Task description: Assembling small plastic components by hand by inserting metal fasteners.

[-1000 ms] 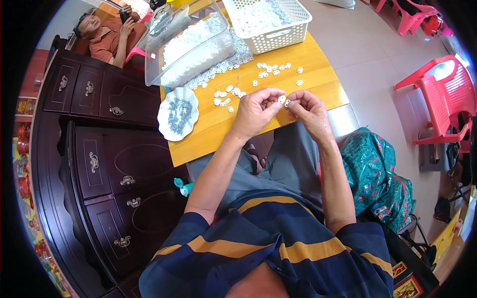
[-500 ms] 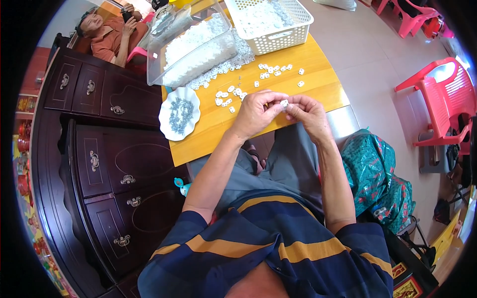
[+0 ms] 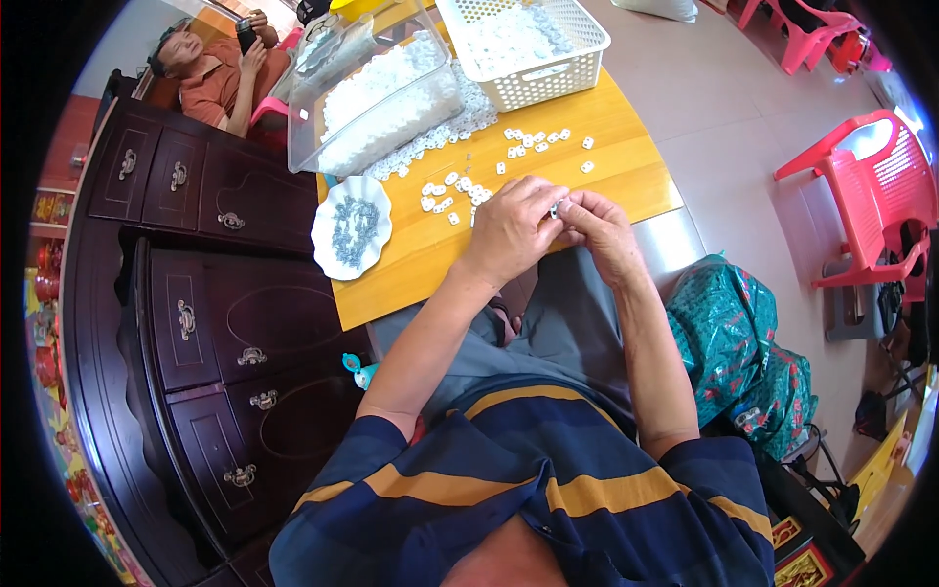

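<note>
My left hand [image 3: 511,233] and my right hand [image 3: 603,233] meet above the table's near edge, fingers pinched together. Between their fingertips is a small white plastic piece [image 3: 554,209], mostly covered by the fingers. Loose white plastic pieces [image 3: 452,219], each with dark spots like holes, lie just beyond and left of my left hand. More of these pieces [image 3: 528,140] are scattered farther back. To the left, a white scalloped dish [image 3: 378,201] holds a heap of small grey metal parts [image 3: 352,230], too small to name exactly.
A clear plastic bin [image 3: 308,147] and a white perforated basket [image 3: 562,90], both full of white pieces, stand at the table's back. Dark wooden drawers [image 3: 196,323] line the left. A green bag [image 3: 729,323] and a red chair [image 3: 866,210] are right. Another person [image 3: 220,83] sits back left.
The white piece between my fingertips has turned, and less of its face shows. My left fingers have closed further over it. The loose pieces lie as before.
</note>
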### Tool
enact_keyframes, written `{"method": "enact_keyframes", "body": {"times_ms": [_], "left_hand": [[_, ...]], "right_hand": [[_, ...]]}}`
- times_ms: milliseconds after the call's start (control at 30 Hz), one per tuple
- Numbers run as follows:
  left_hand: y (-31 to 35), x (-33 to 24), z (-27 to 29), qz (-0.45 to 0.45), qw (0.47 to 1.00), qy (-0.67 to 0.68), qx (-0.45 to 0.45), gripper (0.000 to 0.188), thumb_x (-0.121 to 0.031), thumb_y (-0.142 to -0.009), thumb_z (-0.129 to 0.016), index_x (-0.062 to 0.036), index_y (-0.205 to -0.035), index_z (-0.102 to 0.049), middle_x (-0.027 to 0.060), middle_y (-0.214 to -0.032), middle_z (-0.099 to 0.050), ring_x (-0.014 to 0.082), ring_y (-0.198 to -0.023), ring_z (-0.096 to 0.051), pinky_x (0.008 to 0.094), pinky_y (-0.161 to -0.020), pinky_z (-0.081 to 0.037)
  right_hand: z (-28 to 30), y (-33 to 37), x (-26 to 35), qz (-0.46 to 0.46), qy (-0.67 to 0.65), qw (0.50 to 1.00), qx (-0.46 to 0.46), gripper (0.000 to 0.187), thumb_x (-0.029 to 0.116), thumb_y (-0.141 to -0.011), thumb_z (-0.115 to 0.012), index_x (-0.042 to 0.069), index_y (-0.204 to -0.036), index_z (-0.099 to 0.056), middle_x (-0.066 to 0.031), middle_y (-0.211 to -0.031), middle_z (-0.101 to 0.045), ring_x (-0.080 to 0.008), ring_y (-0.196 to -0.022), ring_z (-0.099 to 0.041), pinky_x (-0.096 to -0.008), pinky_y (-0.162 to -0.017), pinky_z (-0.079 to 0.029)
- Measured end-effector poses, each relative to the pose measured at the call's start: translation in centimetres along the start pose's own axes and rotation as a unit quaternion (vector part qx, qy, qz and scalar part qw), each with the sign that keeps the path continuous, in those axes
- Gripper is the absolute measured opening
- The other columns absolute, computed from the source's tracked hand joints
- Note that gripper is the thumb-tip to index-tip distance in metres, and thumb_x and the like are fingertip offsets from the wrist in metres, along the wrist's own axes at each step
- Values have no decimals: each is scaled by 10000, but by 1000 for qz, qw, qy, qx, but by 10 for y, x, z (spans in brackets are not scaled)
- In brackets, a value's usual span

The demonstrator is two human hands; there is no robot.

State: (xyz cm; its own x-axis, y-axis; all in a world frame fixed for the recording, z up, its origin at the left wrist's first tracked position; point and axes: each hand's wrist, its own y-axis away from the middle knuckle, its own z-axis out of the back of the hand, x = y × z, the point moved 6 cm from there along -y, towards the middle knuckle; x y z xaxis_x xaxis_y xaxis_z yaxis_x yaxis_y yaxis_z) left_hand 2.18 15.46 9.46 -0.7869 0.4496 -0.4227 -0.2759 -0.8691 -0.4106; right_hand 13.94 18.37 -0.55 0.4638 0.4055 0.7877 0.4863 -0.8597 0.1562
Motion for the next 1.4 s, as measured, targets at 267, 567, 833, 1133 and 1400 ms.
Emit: {"method": "enact_keyframes", "body": {"times_ms": [267,567,833,1133,1400], "left_hand": [[-1,7,-3,49,995,82,4,271,-146,-785,-749,-58,-1039,-723,99,-983,-705,296,-908,-677,378,-789,-548],[-3,8,-6,63,992,108,5,233,-146,-811,-730,-47,-1022,-728,112,-955,-712,303,-881,-688,378,-772,-554],[-2,7,-5,110,982,156,-7,252,-103,-787,-734,-52,-1034,-714,107,-938,-701,279,-799,-697,355,-701,-559],[-4,8,-7,82,988,114,-63,215,-87,-746,-748,-41,-951,-705,104,-897,-703,276,-781,-692,354,-693,-556],[-7,4,-7,46,993,93,-57,206,-72,-749,-748,-48,-950,-718,103,-911,-713,291,-833,-689,359,-722,-553]], "right_hand": [[1,1,-1,2,-21,1000,2,152,198,-978,-640,53,-953,-678,2,-870,-670,-60,-767,-615,-218,-685,-509],[4,1,1,36,6,999,-35,144,198,-961,-656,63,-944,-702,22,-862,-666,-41,-738,-580,-184,-678,-467],[-1,3,4,54,4,997,-54,138,200,-952,-665,77,-900,-699,38,-818,-646,-30,-706,-548,-183,-646,-437],[2,1,2,59,-14,995,-85,129,165,-934,-670,72,-846,-687,43,-763,-623,-26,-660,-510,-179,-578,-363],[4,4,4,60,-22,993,-103,119,146,-921,-665,67,-836,-686,32,-758,-629,-39,-664,-523,-183,-588,-372]]}}
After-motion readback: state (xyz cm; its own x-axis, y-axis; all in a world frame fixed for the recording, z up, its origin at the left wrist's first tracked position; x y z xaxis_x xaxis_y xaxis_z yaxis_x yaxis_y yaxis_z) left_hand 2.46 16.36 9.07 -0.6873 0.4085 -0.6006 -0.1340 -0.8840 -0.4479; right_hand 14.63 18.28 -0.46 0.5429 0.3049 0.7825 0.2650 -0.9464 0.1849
